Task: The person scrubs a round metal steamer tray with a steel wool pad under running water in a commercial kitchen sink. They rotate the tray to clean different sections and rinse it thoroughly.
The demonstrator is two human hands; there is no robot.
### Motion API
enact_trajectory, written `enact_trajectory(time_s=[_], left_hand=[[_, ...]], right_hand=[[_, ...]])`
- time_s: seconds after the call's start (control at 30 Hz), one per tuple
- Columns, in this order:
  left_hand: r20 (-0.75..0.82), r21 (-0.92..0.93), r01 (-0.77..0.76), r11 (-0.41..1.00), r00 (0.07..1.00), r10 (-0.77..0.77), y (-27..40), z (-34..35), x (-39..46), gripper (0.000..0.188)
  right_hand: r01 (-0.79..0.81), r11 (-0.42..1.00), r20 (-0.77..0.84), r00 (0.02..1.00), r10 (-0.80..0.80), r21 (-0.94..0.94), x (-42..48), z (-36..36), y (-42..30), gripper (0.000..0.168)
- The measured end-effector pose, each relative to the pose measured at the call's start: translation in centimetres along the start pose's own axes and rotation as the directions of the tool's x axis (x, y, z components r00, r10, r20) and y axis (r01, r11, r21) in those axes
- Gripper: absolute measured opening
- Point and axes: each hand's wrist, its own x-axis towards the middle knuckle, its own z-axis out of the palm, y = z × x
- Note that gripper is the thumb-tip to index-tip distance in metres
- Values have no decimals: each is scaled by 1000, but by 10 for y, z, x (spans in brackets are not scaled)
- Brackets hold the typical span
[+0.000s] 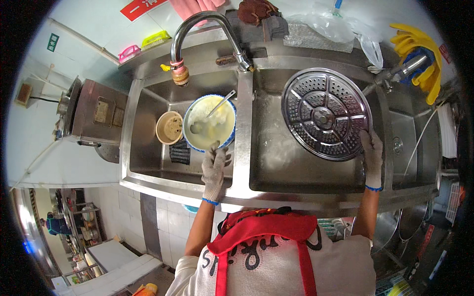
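My left hand [216,168], in a grey-white knit glove with a blue cuff edge, grips the near rim of a blue-and-white bowl [202,142] in the left sink basin. Cloudy pale-yellow liquid fills the bowl, and a metal-handled utensil [222,103] leans in it, its lower end hidden. At the right, my gloved right hand [371,157] holds a round, perforated metal steamer rack [324,117] by its lower right edge. That rack is tilted over the middle basin [274,162]. A beige plastic bowl [169,127] with dark bits inside touches the blue-and-white bowl's left side.
A curved chrome faucet [207,14] arches over the left basin [148,155]. Black ribbed material [180,152] lies under the bowls. Pink [129,54] and yellow-green [155,40] brushes rest on the back ledge. Yellow gloves [431,66] hang at right. A person [57,224] stands far left.
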Motion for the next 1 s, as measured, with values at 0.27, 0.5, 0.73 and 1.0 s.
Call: enact_trajectory(time_s=[0.27,0.5,0.73,1.0], left_hand=[[302,-5,-60,998,952,59,46,73,38,39],[314,-372,90,924,949,34,29,70,36,29],[40,-475,74,877,997,-62,20,4,23,40],[-145,-603,13,797,981,-126,-13,-73,-14,56]], right_hand=[[27,988,37,999,-33,152,-21,13,-56,25],[-313,948,160,940,300,58,-5,50,-80,57],[-548,730,525,795,304,409,34,139,-31,69],[-286,929,518,773,368,-234,115,275,-76,66]])
